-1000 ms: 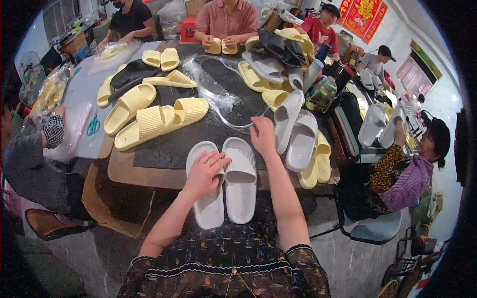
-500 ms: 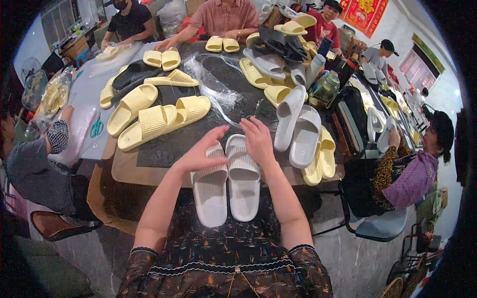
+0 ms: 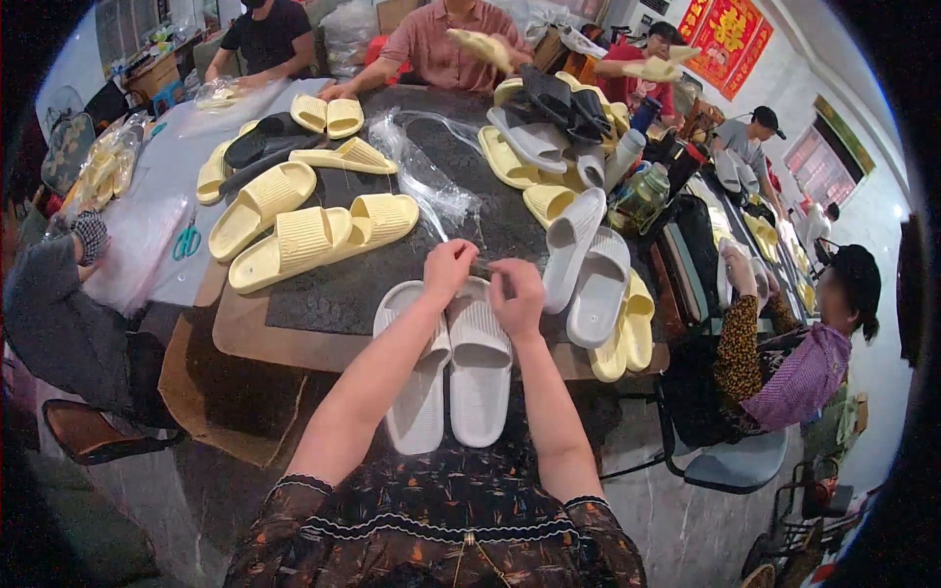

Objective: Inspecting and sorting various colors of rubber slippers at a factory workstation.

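A pair of light grey slide sandals (image 3: 480, 392) lies side by side at the table's near edge, their heel ends jutting over it toward me. Above the left sandal's toe end, my left hand (image 3: 451, 271) is closed with its fingertips pinched. My right hand (image 3: 517, 294) is closed too, over the toe end of the right sandal. The fingertips of both hands nearly meet, and anything held between them is too small to make out. Just beyond my hands lies a bunch of clear plastic strands (image 3: 428, 171) on the dark mat (image 3: 333, 304).
Yellow slides (image 3: 289, 250) stand at the left, with a black pair (image 3: 270, 147) behind. Grey slides (image 3: 598, 284) and a mixed pile of slides (image 3: 549, 118) are at the right, beside a glass jar (image 3: 642, 191). Green scissors (image 3: 186, 240) lie far left. Several co-workers sit around.
Both hands have gone from spread fingers to closed pinches, coming together above the sandals' toe ends. Across the table, two co-workers have lifted yellow slides.
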Demonstrator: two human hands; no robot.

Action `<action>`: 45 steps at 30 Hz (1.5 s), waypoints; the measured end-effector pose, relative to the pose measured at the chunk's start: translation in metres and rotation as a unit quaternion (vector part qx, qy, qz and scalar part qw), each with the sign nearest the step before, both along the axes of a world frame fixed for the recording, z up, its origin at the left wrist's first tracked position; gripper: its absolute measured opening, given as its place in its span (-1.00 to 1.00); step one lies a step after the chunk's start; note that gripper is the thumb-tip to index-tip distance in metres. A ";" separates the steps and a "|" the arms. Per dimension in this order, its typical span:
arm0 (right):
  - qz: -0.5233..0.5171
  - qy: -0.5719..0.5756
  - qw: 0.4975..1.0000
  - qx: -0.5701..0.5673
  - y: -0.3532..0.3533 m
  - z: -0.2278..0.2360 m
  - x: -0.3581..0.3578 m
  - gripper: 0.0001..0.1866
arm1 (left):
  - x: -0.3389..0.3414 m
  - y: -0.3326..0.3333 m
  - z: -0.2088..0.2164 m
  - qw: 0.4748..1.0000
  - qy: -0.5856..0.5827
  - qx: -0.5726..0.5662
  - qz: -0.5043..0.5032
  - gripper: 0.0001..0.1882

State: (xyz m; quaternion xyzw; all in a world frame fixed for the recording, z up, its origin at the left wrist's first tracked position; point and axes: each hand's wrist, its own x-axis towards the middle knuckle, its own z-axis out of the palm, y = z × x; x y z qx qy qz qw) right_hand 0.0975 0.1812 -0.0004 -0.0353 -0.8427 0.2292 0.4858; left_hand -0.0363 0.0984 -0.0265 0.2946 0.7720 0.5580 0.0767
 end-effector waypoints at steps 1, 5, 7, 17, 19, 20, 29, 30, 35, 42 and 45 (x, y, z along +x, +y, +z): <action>0.001 -0.002 1.000 -0.001 0.002 0.000 -0.004 -0.78 | 0.000 0.000 0.004 0.999 -0.027 0.044 -0.003 -0.76; 0.004 -0.002 0.954 -0.300 0.013 0.004 -0.032 -0.80 | 0.001 0.004 -0.005 0.995 0.005 0.099 -0.019 -0.77; 0.034 -0.053 0.965 -0.254 0.026 0.003 -0.043 -0.79 | 0.004 0.004 -0.006 0.996 0.019 0.088 -0.028 -0.78; -0.071 -0.056 0.949 -0.303 0.052 -0.026 -0.028 -0.68 | -0.013 0.001 -0.009 0.970 -0.177 0.162 0.046 -0.79; -0.094 -0.043 0.944 -0.313 0.049 -0.024 -0.023 -0.59 | -0.007 0.002 -0.007 0.962 -0.200 0.185 0.034 -0.80; -0.128 -0.080 0.940 -0.306 0.049 -0.023 -0.017 -0.49 | -0.006 0.004 -0.005 0.961 -0.204 0.184 0.030 -0.80; -0.263 -0.354 0.890 -0.114 0.017 0.014 0.023 -0.39 | -0.005 0.005 0.002 0.940 -0.231 0.249 0.038 -0.77; -0.276 -0.364 0.883 -0.110 0.015 0.024 0.030 -0.36 | -0.001 0.003 0.012 0.937 -0.240 0.254 0.021 -0.77; -0.304 -0.356 0.873 -0.137 -0.013 0.064 0.053 -0.42 | -0.002 -0.036 0.055 0.883 -0.335 0.330 -0.015 -0.80; 0.151 -0.106 0.963 -0.194 -0.070 0.099 0.081 -0.30 | 0.109 -0.114 0.118 0.790 -0.439 0.362 -0.230 -0.81; 0.306 -0.187 0.903 -0.234 -0.092 0.103 0.100 -0.20 | 0.138 -0.149 0.133 0.797 -0.441 0.319 -0.260 -0.79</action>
